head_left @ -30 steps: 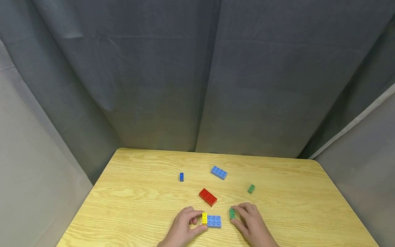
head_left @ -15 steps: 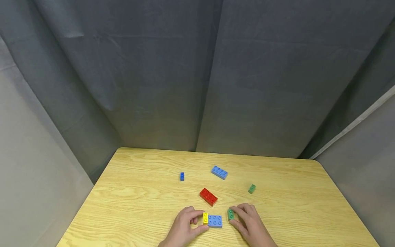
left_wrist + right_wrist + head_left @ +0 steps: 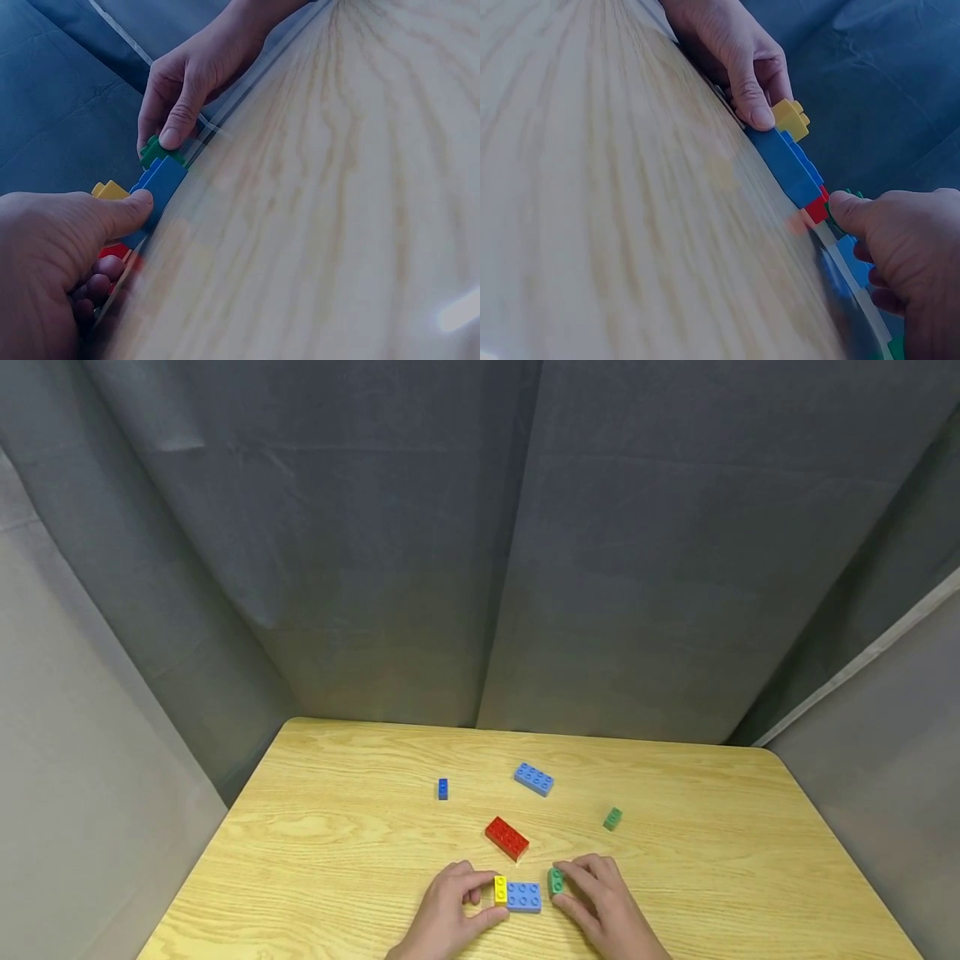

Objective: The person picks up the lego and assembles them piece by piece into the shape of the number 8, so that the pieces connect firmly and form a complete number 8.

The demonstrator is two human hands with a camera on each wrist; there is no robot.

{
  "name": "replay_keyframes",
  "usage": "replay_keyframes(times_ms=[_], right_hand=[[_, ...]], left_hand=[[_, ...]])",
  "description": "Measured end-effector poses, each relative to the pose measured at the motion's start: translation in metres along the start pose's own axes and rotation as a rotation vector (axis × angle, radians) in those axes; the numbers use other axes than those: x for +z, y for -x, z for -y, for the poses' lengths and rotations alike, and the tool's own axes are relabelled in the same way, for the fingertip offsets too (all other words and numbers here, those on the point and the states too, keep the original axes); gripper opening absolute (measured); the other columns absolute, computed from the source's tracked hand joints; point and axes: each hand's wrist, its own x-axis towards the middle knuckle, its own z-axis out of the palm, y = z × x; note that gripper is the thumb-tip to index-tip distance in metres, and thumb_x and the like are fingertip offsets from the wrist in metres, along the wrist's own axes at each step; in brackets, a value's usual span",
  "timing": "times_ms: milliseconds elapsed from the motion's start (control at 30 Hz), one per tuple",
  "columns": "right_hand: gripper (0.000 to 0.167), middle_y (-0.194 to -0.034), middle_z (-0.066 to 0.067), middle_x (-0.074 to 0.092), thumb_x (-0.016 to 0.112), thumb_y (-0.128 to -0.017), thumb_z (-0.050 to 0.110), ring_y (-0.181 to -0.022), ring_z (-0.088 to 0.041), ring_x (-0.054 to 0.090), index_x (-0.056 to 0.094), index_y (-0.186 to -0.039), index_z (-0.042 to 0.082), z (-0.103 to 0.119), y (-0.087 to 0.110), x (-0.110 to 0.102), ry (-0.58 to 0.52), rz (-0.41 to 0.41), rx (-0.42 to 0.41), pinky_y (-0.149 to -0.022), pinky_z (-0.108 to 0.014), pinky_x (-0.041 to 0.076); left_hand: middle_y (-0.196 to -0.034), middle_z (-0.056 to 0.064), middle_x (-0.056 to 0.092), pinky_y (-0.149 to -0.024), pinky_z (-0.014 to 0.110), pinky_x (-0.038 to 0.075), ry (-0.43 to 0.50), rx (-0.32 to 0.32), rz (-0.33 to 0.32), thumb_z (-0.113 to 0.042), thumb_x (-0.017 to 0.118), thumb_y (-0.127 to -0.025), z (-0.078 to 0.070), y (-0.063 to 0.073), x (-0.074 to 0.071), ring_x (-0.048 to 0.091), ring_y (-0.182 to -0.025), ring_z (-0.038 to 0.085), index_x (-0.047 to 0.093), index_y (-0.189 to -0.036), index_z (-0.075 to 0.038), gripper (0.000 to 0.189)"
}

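Note:
My left hand [image 3: 450, 906] pinches the left end of a light blue toy building brick [image 3: 525, 897] between thumb and fingers. On that end sits a small yellow brick [image 3: 500, 891]; the right wrist view shows this yellow brick [image 3: 790, 120] standing higher than the blue brick [image 3: 789, 169]. With thumb and fingertips my right hand [image 3: 606, 897] holds a small green brick [image 3: 556, 882] just right of the blue one, a narrow gap between them in the head view. In the left wrist view the green brick [image 3: 154, 152] shows behind the blue brick's far end.
Farther back on the wooden table [image 3: 337, 835] lie a red brick [image 3: 507, 838], another light blue brick [image 3: 534, 778], a small dark blue brick [image 3: 443, 789] and a small green brick [image 3: 612, 818]. Grey curtains [image 3: 390, 568] stand behind the table.
My right hand has moved a little left with the green brick, narrowing the gap to the blue brick. The left hand keeps its hold, nearly still.

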Motion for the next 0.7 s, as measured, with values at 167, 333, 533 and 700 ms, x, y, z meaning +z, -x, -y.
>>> replay_keyframes(times_ms=[167,333,533,700], right_hand=[[0.040,-0.110,0.022,0.056,0.086,-0.088,0.028,-0.106,-0.001,0.046,0.075,-0.126,0.020,0.003,0.001,0.003,-0.019,-0.040,-0.050,-0.086,-0.029,0.050],[0.039,-0.110,0.020,0.057,0.085,-0.089,0.028,-0.103,0.000,0.045,0.075,-0.125,0.019,0.011,0.001,0.003,-0.049,-0.045,-0.077,-0.083,-0.027,0.048],[0.037,-0.109,0.024,0.053,0.083,-0.090,0.031,-0.102,0.001,0.044,0.076,-0.124,0.018,0.013,0.002,0.005,-0.050,-0.061,-0.117,-0.081,-0.025,0.047],[0.035,-0.109,0.021,0.056,0.084,-0.089,0.028,-0.101,0.000,0.045,0.077,-0.122,0.017,0.012,0.002,0.009,-0.054,-0.104,-0.179,-0.079,-0.026,0.046]], left_hand=[[-0.078,-0.009,0.052,-0.065,0.017,0.040,-0.007,-0.004,0.000,-0.045,0.081,-0.089,0.000,0.000,0.000,0.045,-0.074,0.001,0.077,-0.122,-0.010,0.049],[-0.078,-0.010,0.052,-0.065,0.018,0.040,-0.019,-0.006,0.000,-0.045,0.081,-0.090,-0.001,-0.001,0.000,0.045,-0.074,0.001,0.077,-0.122,-0.010,0.048],[-0.078,-0.010,0.052,-0.065,0.018,0.040,-0.023,-0.006,0.000,-0.044,0.081,-0.090,-0.001,-0.001,0.000,0.044,-0.074,0.001,0.077,-0.122,-0.009,0.048],[-0.078,-0.010,0.051,-0.065,0.018,0.040,-0.027,-0.004,-0.001,-0.045,0.081,-0.090,0.000,-0.001,0.001,0.044,-0.074,0.001,0.077,-0.122,-0.009,0.048]])
